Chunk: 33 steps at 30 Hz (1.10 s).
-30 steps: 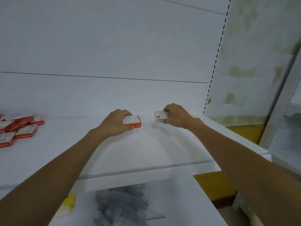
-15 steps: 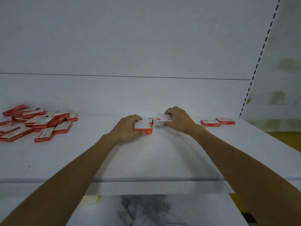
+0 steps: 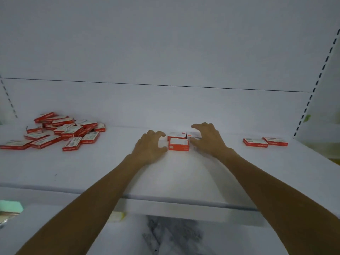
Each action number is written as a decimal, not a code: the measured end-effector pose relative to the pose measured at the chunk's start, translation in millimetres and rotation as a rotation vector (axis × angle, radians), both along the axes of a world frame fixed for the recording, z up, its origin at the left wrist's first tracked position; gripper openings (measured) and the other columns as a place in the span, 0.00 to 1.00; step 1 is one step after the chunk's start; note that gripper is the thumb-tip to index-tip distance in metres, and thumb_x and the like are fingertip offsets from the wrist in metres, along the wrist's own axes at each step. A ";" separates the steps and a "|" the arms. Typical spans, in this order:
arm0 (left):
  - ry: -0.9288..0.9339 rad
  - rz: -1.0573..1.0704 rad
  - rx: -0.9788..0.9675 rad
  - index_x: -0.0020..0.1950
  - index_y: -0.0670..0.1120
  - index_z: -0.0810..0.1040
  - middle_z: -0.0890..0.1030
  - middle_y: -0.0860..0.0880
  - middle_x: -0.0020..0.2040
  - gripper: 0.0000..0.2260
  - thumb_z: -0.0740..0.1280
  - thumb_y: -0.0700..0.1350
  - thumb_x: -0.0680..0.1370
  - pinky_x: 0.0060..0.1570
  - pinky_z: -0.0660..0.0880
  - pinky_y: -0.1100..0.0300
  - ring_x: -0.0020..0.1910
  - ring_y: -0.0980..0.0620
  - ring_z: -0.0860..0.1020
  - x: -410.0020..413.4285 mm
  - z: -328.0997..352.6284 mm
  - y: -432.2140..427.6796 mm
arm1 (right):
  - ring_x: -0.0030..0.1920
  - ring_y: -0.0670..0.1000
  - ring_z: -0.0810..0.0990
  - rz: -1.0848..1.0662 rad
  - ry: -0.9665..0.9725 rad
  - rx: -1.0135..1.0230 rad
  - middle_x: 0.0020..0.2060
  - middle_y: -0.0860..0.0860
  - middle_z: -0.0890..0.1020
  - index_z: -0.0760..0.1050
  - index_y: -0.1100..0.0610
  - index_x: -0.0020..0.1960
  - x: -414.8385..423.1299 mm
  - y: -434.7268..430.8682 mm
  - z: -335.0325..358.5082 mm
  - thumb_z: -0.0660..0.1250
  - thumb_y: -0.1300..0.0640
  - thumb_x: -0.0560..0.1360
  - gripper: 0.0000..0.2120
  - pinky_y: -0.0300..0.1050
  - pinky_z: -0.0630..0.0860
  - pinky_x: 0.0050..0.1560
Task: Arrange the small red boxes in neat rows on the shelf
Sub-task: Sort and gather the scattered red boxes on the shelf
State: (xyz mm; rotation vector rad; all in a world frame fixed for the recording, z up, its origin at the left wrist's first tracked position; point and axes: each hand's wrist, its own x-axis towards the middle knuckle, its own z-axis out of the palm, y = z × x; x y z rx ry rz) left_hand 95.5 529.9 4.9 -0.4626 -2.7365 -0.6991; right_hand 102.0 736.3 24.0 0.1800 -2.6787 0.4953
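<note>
Three small red-and-white boxes sit together mid-shelf: a front box (image 3: 178,144), and behind it a left box (image 3: 176,135) and a right box (image 3: 192,134). My left hand (image 3: 150,147) rests on the white shelf (image 3: 165,172) just left of the front box, fingers curled loosely and holding nothing. On the other side, my right hand (image 3: 207,139) hovers with fingers spread, its thumb close to the front box and partly covering the back right box.
A loose pile of several red boxes (image 3: 60,131) lies at the shelf's left end. Two more red boxes (image 3: 255,142) (image 3: 275,141) lie side by side at the right. A perforated upright (image 3: 312,92) bounds the right side.
Both hands carried a box each to mid-shelf, set them down against the group and let go. Fingers have spread apart. The view has swung left, showing the pile.
</note>
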 end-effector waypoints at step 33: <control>0.108 0.415 0.019 0.58 0.46 0.76 0.77 0.46 0.58 0.12 0.66 0.44 0.75 0.50 0.68 0.62 0.53 0.50 0.75 69.5 43.5 -437.8 | 0.56 0.55 0.76 0.593 0.088 -0.075 0.57 0.56 0.78 0.71 0.58 0.63 -36.1 -455.8 43.4 0.64 0.60 0.73 0.18 0.49 0.73 0.57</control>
